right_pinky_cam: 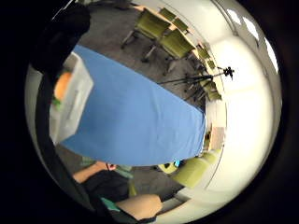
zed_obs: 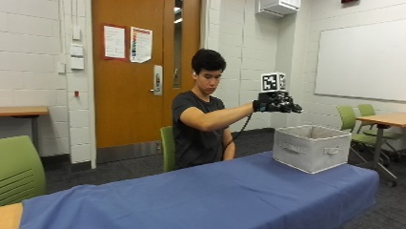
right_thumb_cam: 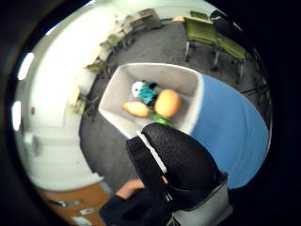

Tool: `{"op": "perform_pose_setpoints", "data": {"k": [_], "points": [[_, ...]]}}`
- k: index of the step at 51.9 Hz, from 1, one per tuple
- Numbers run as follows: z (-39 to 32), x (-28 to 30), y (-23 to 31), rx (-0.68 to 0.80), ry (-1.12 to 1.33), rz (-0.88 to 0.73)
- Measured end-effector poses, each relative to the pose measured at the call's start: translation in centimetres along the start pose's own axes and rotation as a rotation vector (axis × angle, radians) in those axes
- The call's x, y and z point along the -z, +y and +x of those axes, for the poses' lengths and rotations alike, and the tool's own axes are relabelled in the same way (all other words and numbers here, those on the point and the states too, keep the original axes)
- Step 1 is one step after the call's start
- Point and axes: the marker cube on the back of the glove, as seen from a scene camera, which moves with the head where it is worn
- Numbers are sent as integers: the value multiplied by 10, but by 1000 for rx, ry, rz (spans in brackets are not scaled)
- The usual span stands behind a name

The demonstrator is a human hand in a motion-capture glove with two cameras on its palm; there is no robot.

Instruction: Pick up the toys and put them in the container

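While a seated person at centre frame in the outside view stretches the arm out toward the right, the gloved right hand [zed_obs: 277,106] hangs in the air above the container [zed_obs: 310,153], a pale fabric bin with handles standing on the blue tablecloth [zed_obs: 209,191] at the right end of the table, well clear of its rim. Its fingers look relaxed, spread slightly downward, with nothing seen between them. Seen from the thumb side palm camera, the black gloved thumb [right_thumb_cam: 176,162] fills the lower middle, and beyond it the open bin [right_thumb_cam: 117,101] holds the toys: an orange ball-like toy [right_thumb_cam: 168,103], a yellow-orange toy [right_thumb_cam: 136,109] touching it, a teal and white toy [right_thumb_cam: 145,92] and a green piece [right_thumb_cam: 160,119]. Green chairs [zed_obs: 358,125] stand at the far right
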Motion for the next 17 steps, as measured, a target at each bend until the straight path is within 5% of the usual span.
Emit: {"op": "perform_pose_setpoints", "data": {"k": [17], "points": [[101, -37, 49, -185, -85, -35]]}}
